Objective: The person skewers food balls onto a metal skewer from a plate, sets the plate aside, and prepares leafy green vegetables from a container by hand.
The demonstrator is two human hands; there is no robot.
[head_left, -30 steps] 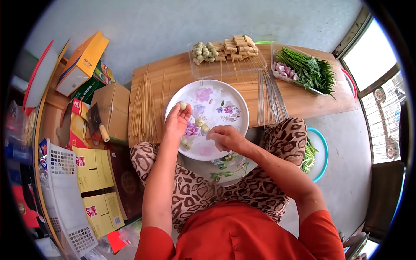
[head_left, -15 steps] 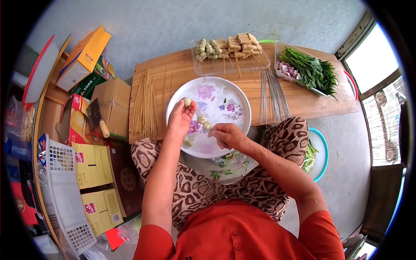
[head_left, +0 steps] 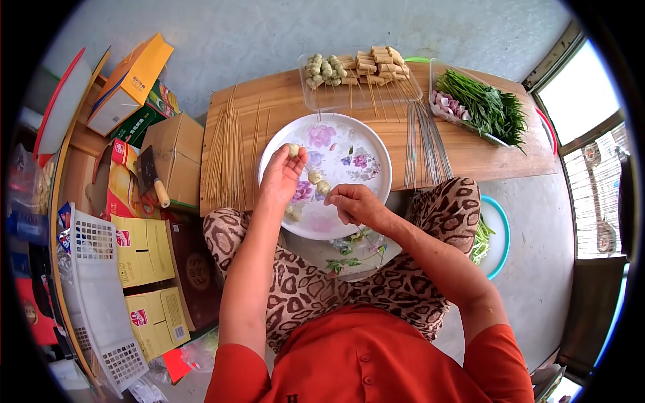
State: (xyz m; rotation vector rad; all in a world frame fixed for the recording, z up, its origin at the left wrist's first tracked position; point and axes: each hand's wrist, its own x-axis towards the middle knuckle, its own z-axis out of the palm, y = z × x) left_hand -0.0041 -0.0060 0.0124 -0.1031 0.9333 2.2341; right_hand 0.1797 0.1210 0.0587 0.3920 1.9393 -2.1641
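Note:
My left hand (head_left: 283,176) is above the left side of a round white flowered tray (head_left: 376,144), its fingertips closed on a pale round food ball (head_left: 293,150). Over the tray's middle, my right hand (head_left: 358,204) pinches a thin skewer, mostly hidden by the fingers. Two food balls (head_left: 318,181) sit side by side on the skewer, off my right fingertips and pointing toward my left hand. More pale balls (head_left: 293,212) lie on the tray's lower left, partly behind my left forearm.
Bare bamboo skewers (head_left: 227,158) lie left of the tray; metal skewers (head_left: 428,144) lie right. A clear tray (head_left: 310,101) holds filled skewers at the back. Greens (head_left: 487,104) fill a box at right. A cleaver (head_left: 156,178) rests against boxes at left.
Both hands stay in nearly the same pose, the left fingers still on the ball and the right on the skewer. The whole view has shifted slightly.

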